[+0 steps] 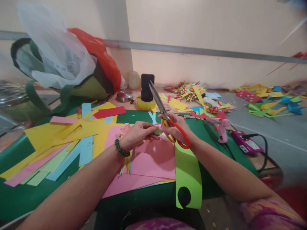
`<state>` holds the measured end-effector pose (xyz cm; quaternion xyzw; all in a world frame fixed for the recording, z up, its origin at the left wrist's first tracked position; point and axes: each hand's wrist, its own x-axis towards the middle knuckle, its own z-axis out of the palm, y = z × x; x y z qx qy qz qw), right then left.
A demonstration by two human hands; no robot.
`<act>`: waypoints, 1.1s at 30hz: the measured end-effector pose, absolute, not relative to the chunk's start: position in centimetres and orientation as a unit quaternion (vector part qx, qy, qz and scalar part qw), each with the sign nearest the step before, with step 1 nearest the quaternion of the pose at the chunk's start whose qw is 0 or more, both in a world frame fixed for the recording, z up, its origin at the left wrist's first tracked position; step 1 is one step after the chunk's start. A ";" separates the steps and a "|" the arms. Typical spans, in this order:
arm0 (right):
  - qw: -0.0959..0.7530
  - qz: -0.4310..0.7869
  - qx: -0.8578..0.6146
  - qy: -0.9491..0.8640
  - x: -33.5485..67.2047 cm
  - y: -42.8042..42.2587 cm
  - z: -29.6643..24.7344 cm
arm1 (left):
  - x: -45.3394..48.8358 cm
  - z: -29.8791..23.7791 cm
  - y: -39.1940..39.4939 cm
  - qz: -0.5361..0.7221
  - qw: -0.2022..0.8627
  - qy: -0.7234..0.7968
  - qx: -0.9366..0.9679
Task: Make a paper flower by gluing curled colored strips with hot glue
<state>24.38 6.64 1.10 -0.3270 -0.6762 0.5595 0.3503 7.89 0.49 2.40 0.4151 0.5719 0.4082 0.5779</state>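
Note:
My left hand (141, 133) pinches a small piece of green paper (157, 131) above the pink sheets. In my right hand (178, 126) is a pair of scissors (157, 97) with red and yellow handles, blades pointing up and away from me. The fingertips of my right hand are close to the green piece; whether they touch it I cannot tell. Pink paper sheets (153, 159) lie under both hands. A light green strip (188, 172) with a round hole cut near its end hangs over the table's front edge. Paper with pointed, multicoloured ends (126, 164) shows below my left wrist.
Coloured paper strips (81, 134) cover the table's left side, with a stuffed bag (96, 76) behind. A phone (147, 86) stands upright at the back. To the right are a pink glue gun (222, 129), a purple power strip (248, 142) with a cable, and paper decorations (190, 91).

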 end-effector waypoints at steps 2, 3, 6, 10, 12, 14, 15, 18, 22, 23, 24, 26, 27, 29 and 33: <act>0.348 0.554 -0.330 -0.681 24.4 6.7 1.0 | 8.0 2.4 0.5 0.422 0.573 0.560 0.423; 0.348 0.552 -0.331 -0.682 24.5 6.7 1.1 | 8.0 2.4 0.5 0.427 0.572 0.555 0.427; 0.353 0.553 -0.333 -0.678 24.4 6.6 1.3 | 7.9 2.2 0.5 0.429 0.574 0.550 0.430; 0.367 0.549 -0.339 -0.670 24.3 6.3 1.6 | 7.5 2.0 0.5 0.413 0.574 0.550 0.445; 0.371 0.544 -0.337 -0.674 24.3 6.3 1.6 | 7.3 2.0 0.5 0.401 0.571 0.552 0.456; 0.373 0.537 -0.337 -0.678 24.3 6.4 1.4 | 7.3 2.1 0.5 0.399 0.570 0.553 0.458; 0.372 0.534 -0.339 -0.679 24.4 6.5 1.3 | 7.3 2.1 0.5 0.402 0.569 0.552 0.457; 0.367 0.528 -0.340 -0.686 24.4 6.7 0.9 | 7.4 2.2 0.5 0.418 0.566 0.544 0.457; 0.366 0.531 -0.328 -0.690 24.3 6.6 0.7 | 7.5 2.1 0.5 0.426 0.561 0.546 0.454; 0.368 0.533 -0.327 -0.689 24.2 6.5 0.8 | 7.6 2.1 0.5 0.428 0.561 0.547 0.452; 0.371 0.533 -0.326 -0.687 24.2 6.4 0.8 | 7.6 2.1 0.5 0.429 0.561 0.547 0.449; 0.377 0.533 -0.328 -0.683 24.1 6.2 1.0 | 7.7 2.1 0.5 0.434 0.559 0.546 0.447; 0.381 0.532 -0.330 -0.680 24.1 6.1 1.1 | 7.7 2.1 0.5 0.437 0.558 0.544 0.449; 0.387 0.532 -0.332 -0.676 24.0 6.0 1.1 | 7.7 2.1 0.5 0.438 0.557 0.540 0.455; 0.380 0.528 -0.333 -0.682 24.1 6.1 1.0 | 7.5 2.1 0.4 0.423 0.554 0.540 0.471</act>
